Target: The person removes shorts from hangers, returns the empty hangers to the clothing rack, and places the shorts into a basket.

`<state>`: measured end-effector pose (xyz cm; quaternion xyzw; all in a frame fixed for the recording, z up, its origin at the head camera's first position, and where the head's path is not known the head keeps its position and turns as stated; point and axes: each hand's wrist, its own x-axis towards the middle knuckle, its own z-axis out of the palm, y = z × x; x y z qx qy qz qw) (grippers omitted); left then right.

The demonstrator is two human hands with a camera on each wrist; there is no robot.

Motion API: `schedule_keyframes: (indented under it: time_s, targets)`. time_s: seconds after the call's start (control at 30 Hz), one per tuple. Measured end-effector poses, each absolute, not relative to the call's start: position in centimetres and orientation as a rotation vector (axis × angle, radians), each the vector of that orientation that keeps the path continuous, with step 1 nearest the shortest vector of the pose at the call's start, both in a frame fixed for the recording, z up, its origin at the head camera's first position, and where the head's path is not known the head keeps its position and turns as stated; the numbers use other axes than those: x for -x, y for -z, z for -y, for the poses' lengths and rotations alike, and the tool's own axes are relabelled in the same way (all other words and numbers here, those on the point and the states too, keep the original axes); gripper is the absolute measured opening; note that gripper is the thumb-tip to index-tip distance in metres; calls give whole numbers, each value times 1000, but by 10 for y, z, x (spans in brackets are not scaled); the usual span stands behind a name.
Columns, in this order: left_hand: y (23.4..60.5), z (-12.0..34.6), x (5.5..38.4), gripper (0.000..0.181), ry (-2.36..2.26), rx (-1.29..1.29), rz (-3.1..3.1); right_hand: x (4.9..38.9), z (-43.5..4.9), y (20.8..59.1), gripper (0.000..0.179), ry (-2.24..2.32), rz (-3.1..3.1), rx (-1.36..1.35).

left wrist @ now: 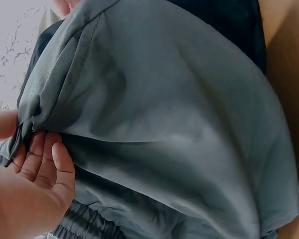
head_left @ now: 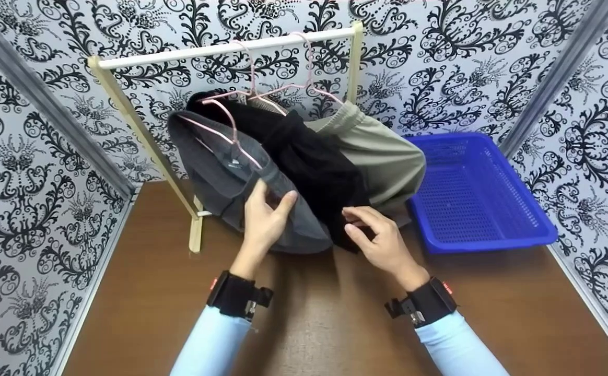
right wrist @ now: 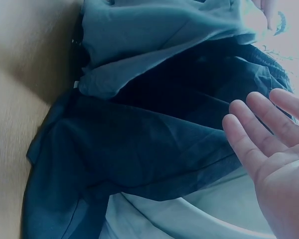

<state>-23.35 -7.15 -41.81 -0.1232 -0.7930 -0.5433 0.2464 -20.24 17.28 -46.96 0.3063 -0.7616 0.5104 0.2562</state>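
Note:
My left hand (head_left: 265,216) pinches the waistband edge of grey shorts (left wrist: 179,99) between thumb and fingers. A pink hanger (head_left: 235,137) runs inside that waistband, and its hook tip shows below the rail. Close to the black garment (head_left: 309,151), my right hand (head_left: 380,240) has its fingers loosely extended and holds nothing; the right wrist view shows the palm and fingers (right wrist: 261,132) spread beside dark cloth. The black garment and light olive shorts (head_left: 382,151) hang behind the grey shorts, from pink hangers hooked on the rail.
A clothes rack with a white rail (head_left: 178,54) and pale wooden posts (head_left: 142,130) stands on the brown table (head_left: 314,324). At right lies a blue plastic basket (head_left: 492,243). Patterned panels (head_left: 466,68) enclose the back and sides.

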Motion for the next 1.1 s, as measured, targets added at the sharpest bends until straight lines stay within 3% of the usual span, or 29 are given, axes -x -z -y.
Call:
schedule_keyframes:
  time_s: [0.63,1.1]
  targets:
    - [442,34,219,27,1469,278,2155,198,-163,477,42,-1291,2271,-834]
    - [449,7,212,26,1511,323,2227,200,-171,485,23,-1218,2316,-781]
